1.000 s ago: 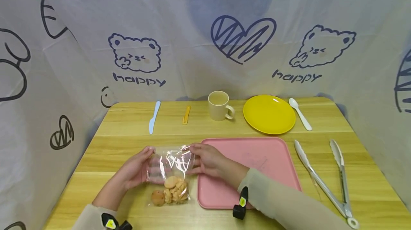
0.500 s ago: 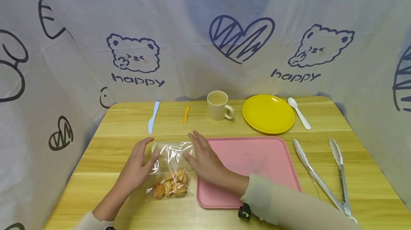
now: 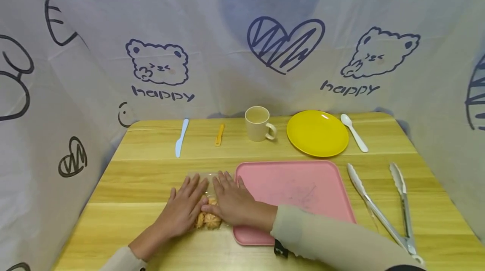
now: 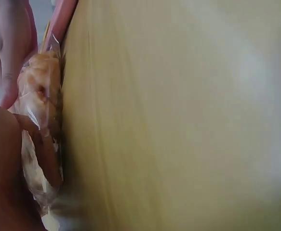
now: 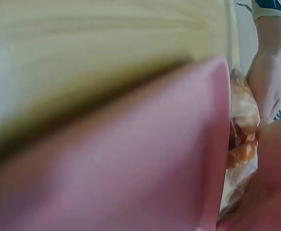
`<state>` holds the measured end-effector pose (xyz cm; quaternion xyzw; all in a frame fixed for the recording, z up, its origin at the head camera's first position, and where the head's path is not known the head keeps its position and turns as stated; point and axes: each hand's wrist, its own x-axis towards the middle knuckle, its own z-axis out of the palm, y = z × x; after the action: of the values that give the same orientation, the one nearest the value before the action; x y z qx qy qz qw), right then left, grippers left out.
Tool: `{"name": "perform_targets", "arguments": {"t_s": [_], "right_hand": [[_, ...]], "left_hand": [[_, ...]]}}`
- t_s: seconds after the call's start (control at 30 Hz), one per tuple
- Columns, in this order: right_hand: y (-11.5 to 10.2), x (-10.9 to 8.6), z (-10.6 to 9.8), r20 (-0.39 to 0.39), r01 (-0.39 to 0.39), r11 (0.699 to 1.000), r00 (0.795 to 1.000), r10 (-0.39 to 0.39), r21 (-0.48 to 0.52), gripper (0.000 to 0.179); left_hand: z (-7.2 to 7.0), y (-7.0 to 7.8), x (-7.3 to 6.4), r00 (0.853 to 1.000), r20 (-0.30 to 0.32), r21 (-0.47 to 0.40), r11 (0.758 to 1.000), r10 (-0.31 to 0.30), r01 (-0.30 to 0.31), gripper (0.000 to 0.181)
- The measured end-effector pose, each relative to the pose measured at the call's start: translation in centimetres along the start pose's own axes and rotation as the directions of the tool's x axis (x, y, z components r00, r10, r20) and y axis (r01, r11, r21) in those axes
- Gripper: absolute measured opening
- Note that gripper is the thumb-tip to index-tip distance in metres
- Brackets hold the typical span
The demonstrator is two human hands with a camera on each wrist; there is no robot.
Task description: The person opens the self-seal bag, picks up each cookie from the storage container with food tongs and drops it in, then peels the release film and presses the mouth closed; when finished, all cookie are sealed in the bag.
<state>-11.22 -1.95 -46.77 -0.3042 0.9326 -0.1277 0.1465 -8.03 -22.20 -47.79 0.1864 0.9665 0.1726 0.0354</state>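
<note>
A clear plastic bag of cookies [image 3: 210, 219] lies flat on the wooden table, left of the pink tray [image 3: 291, 203]. My left hand [image 3: 182, 210] rests palm down over the bag's left side, fingers straight and pointing away from me. From the right, my right hand [image 3: 235, 201] lies over the bag's other side with its fingers spread, its thumb reaching to the left hand's thumb. Much of the bag is hidden beneath both hands. In the left wrist view the bag [image 4: 40, 91] bulges with golden cookies; the right wrist view has the bag [image 5: 245, 108] beside the tray's rim.
Along the back stand or lie a light blue knife [image 3: 182, 138], a small orange utensil [image 3: 219, 135], a cream mug [image 3: 257, 126], a yellow plate [image 3: 317, 134] and a white spoon [image 3: 354, 133]. Metal tongs [image 3: 386, 220] lie spread right of the tray. A printed curtain [image 3: 219, 31] hangs behind.
Both hands held the bag by its upper corners, then let go as it lay on the table. They have since come down flat onto it, close together.
</note>
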Motion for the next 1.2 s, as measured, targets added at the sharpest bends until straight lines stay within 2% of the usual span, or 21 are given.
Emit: {"name": "perform_targets", "arguments": {"t_s": [0.2, 0.57, 0.77, 1.03, 1.2], "right_hand": [[0.5, 1.0, -0.4, 0.048, -0.022, 1.000, 0.999, 0.021, 0.008, 0.096], [1.0, 1.2, -0.6, 0.072, -0.001, 0.999, 0.997, -0.002, 0.035, 0.095], [1.2, 1.4, -0.6, 0.086, -0.002, 0.999, 0.996, -0.001, 0.032, 0.095], [1.6, 1.6, -1.0, 0.078, 0.019, 0.996, 0.997, -0.026, 0.089, 0.094], [2.9, 0.0, -2.1, 0.040, 0.041, 0.989, 0.998, -0.047, 0.143, 0.091]], "left_hand": [[0.4, -1.4, 0.8, 0.999, 0.052, 0.038, 0.999, -0.009, 0.007, 0.058], [0.7, -1.6, 0.9, 0.999, 0.043, 0.031, 1.000, 0.000, -0.002, 0.059], [1.1, -2.1, 1.1, 0.997, 0.067, 0.049, 0.999, -0.022, 0.019, 0.061], [0.1, -1.5, 1.3, 0.996, 0.085, 0.053, 0.998, -0.026, 0.022, 0.060], [-0.5, -1.1, 1.3, 0.997, 0.073, 0.036, 0.999, -0.018, 0.016, 0.059]]}}
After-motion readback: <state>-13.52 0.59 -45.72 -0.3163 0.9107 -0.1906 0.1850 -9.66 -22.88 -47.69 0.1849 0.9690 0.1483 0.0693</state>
